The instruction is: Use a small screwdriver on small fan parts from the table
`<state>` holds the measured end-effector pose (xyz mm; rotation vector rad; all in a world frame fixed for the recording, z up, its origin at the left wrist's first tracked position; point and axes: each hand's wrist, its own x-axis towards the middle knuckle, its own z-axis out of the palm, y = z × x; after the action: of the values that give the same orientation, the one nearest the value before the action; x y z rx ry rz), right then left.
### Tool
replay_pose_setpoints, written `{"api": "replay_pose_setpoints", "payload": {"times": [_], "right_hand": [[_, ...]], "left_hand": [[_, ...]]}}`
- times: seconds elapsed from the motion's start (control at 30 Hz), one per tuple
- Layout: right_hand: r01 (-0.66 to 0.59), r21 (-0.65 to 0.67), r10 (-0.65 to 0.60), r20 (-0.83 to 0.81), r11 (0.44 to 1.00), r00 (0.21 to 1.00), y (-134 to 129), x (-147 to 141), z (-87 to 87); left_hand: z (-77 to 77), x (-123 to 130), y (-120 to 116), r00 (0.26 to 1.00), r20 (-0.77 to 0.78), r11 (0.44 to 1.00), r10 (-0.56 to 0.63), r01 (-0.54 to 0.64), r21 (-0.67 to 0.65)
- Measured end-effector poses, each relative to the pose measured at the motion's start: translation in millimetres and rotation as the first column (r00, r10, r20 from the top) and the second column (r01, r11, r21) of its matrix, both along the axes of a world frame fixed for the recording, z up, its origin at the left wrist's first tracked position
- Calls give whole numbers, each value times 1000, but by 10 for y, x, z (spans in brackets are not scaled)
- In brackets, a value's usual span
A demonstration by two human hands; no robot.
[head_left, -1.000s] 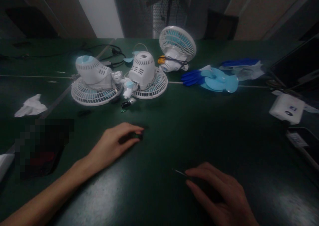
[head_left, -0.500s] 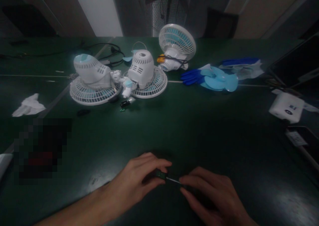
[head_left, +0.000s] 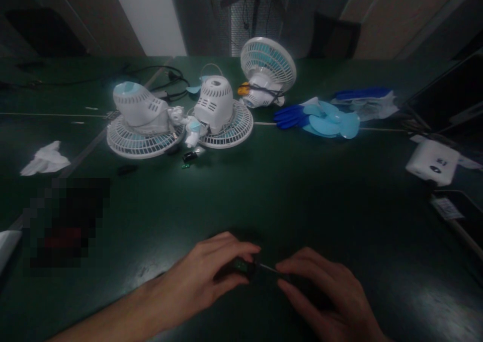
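My left hand [head_left: 215, 266] pinches a small green circuit board [head_left: 240, 265] between thumb and fingers, low in the middle of the view. To its right, my right hand [head_left: 324, 286] is closed on a thin tool with a metal shaft [head_left: 268, 268]; its handle is mostly hidden in the hand and in shadow. The shaft points left at the board's right end, where a dark part shows dimly. Whether the tip touches it I cannot tell.
Two white fan heads [head_left: 145, 143] [head_left: 226, 131] lie grille-down on the green table [head_left: 234, 196], a third fan [head_left: 267, 63] behind. Blue gloves [head_left: 290, 116], light-blue blades [head_left: 330, 120], a white box [head_left: 433, 162], a white cloth [head_left: 47, 158] and small parts [head_left: 189, 156] lie around.
My right hand and the tool have shifted slightly right and up. The tool's tip now sits a little above and right of where it met the board.
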<state>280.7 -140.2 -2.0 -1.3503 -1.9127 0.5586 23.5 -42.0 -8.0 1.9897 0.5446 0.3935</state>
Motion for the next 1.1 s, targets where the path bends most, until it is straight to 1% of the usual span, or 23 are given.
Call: {"api": "replay_pose_setpoints", "payload": {"times": [0.13, 0.23, 0.27, 0.33, 0.37, 0.4, 0.47, 0.53, 0.57, 0.63, 0.7, 0.77, 0.8, 0.83, 0.9, 1.0, 1.07, 1.1], "right_hand": [[14, -23, -14, -21, 1000, 1000, -6, 17, -4], [2, -31, -3, -37, 1000, 999, -8, 22, -9], [-1, -33, 0, -36, 999, 999, -7, 24, -10], [9, -33, -10, -30, 999, 1000, 1, 28, -9], [18, -30, -18, -26, 999, 999, 6, 29, -5], [26, -27, -26, -23, 999, 999, 13, 29, 0], [33, -23, -33, -19, 999, 999, 24, 27, 14], [32, -28, -33, -21, 999, 999, 25, 26, 21], [32, -35, -33, -21, 999, 999, 21, 27, 19], [32, -50, -33, -21, 998, 999, 4, 34, 4], [28, -66, -29, -21, 997, 999, -14, 43, -18], [22, -72, -24, -27, 997, 999, -20, 48, -33], [22, -70, -24, -28, 997, 999, -16, 48, -35], [24, -66, -26, -25, 998, 999, -8, 46, -34], [26, -60, -27, -13, 998, 1000, 15, 38, -22], [26, -65, -26, -1, 998, 1000, 40, 27, -6], [25, -72, -24, 7, 997, 1000, 38, 23, -9], [21, -77, -20, 15, 997, 1000, 31, 23, -16]], "left_hand": [[48, -28, 45, 1000, 2, 998, -18, 18, 55], [38, -108, 206, 1000, -8, 989, -3, 4, 146], [32, -157, 292, 999, -26, 982, 31, -25, 186], [24, -292, 502, 984, -74, 953, 159, -133, 273], [23, -377, 619, 963, -96, 924, 250, -208, 320], [23, -469, 736, 929, -116, 884, 352, -289, 366], [25, -665, 956, 822, -136, 772, 553, -444, 455], [18, -857, 1135, 700, -144, 658, 699, -552, 512], [10, -944, 1206, 649, -144, 613, 747, -588, 528], [-12, -1090, 1308, 575, -135, 545, 807, -638, 544], [-31, -1183, 1367, 532, -118, 499, 838, -662, 559], [-34, -1208, 1387, 519, -104, 478, 848, -667, 572], [-29, -1192, 1381, 530, -105, 487, 842, -662, 569], [-21, -1156, 1362, 550, -110, 509, 828, -653, 560], [-3, -1027, 1274, 615, -135, 583, 777, -623, 521], [9, -719, 997, 761, -175, 749, 625, -522, 407], [9, -479, 733, 873, -171, 869, 457, -396, 297], [10, -364, 595, 917, -148, 911, 369, -326, 254]]}}
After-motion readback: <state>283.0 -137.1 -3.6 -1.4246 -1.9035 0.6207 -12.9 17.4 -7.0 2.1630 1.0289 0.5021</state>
